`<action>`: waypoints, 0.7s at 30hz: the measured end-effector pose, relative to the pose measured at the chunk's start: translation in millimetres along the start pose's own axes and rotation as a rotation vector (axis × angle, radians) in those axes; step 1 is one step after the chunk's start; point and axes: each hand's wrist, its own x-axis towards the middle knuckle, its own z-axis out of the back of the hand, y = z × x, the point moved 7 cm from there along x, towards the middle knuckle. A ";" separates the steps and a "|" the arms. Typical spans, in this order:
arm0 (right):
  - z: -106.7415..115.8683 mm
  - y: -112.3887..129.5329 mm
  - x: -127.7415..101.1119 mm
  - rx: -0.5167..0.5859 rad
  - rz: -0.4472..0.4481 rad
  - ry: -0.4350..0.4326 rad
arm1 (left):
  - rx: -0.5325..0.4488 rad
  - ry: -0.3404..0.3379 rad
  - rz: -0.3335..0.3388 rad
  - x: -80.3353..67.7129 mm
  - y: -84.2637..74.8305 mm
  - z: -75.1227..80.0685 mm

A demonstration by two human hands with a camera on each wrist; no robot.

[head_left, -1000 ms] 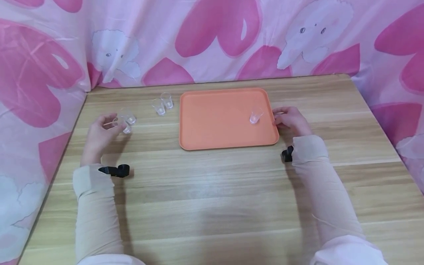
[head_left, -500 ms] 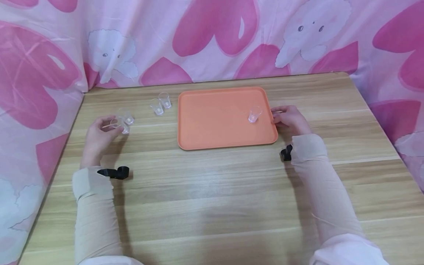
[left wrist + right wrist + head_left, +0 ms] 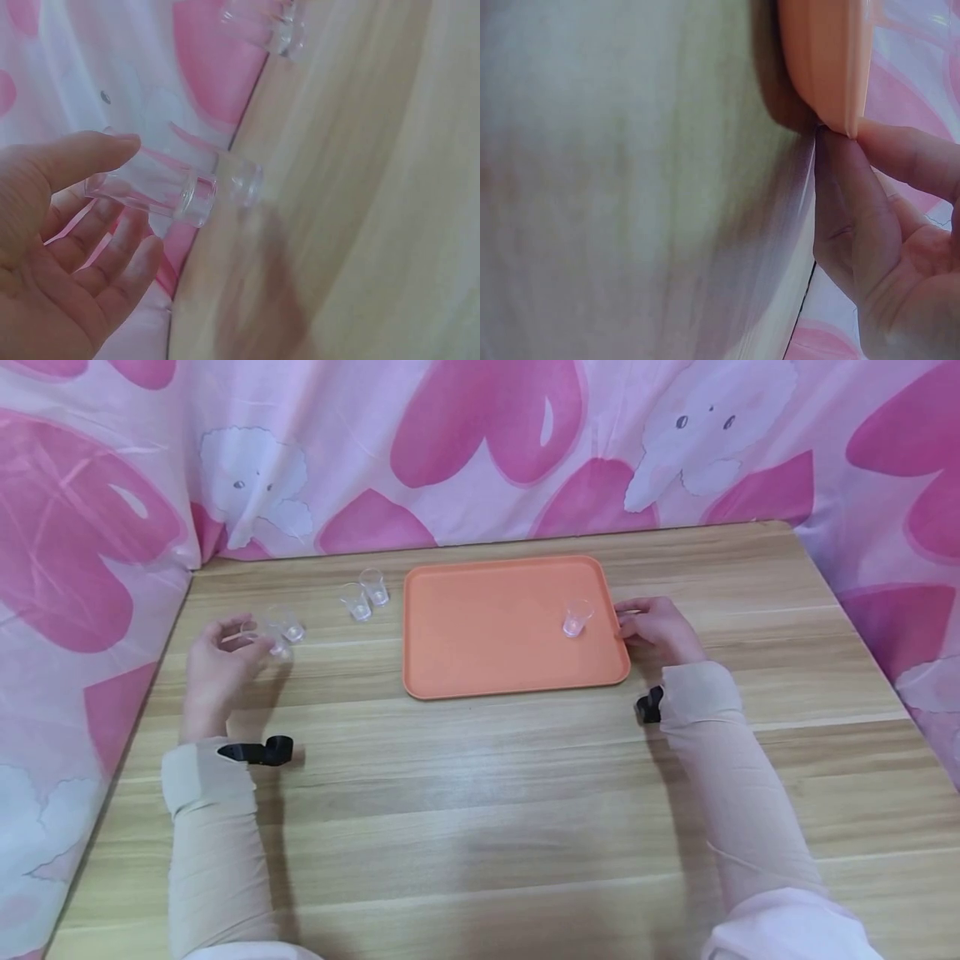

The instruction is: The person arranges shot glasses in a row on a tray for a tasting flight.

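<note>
My left hand (image 3: 217,664) holds a small clear cup (image 3: 196,201) between thumb and fingers, near its rim. A second clear cup (image 3: 292,628) stands just behind it on the table. My right hand (image 3: 660,628) pinches the right edge of an orange tray (image 3: 480,668) between thumb and finger; the right wrist view shows the tray's corner (image 3: 829,67) at those fingertips. One clear cup (image 3: 576,620) stands on the right part of the tray. Two more clear cups, one nearer (image 3: 358,603) and one farther (image 3: 375,588), stand side by side left of the tray.
The wooden table (image 3: 465,810) ends at a pink patterned curtain (image 3: 487,435) along its back and sides. Black wrist cameras sit on both cuffs, the left one (image 3: 262,750) just above the table.
My left hand has moved slightly left and away from me, and the cup in it has shifted with it. The right hand and tray stay put; the view has shifted slightly.
</note>
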 end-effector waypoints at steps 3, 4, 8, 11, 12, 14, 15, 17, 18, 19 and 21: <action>0.7 -1.4 0.4 -0.005 -0.015 0.004 | 0.002 -0.012 -0.005 -1.2 -6.6 -0.1; 0.7 -1.6 0.3 -0.006 -0.019 0.004 | 0.006 -0.018 -0.010 -1.5 -9.0 -0.2; 0.5 -0.6 -0.4 -0.016 -0.021 0.004 | -0.049 -0.031 -0.036 -4.0 -20.7 -3.3; -0.3 1.0 -0.7 -0.018 -0.014 0.005 | -0.089 -0.035 -0.060 -7.0 -32.0 -8.5; -0.5 1.4 -0.6 -0.019 -0.011 0.003 | -0.097 -0.036 -0.071 -7.9 -36.3 -11.3; -0.5 1.8 -0.9 -0.018 -0.007 0.002 | -0.106 -0.035 -0.091 -10.0 -45.2 -18.5; -0.3 2.1 -1.1 -0.017 -0.006 0.002 | -0.104 -0.029 -0.104 -10.7 -49.7 -23.1; 0.2 2.4 -1.7 -0.016 -0.003 -0.003 | -0.098 -0.015 -0.131 -11.2 -58.4 -34.1; 0.5 2.2 -1.7 -0.016 -0.002 -0.005 | -0.094 0.001 -0.145 -11.2 -62.2 -40.3; 0.5 2.2 -1.9 -0.009 -0.001 -0.004 | -0.092 0.017 -0.156 -11.4 -65.8 -47.1; 0.1 1.9 -2.2 -0.005 -0.003 -0.004 | -0.079 0.050 -0.182 -10.7 -72.3 -61.5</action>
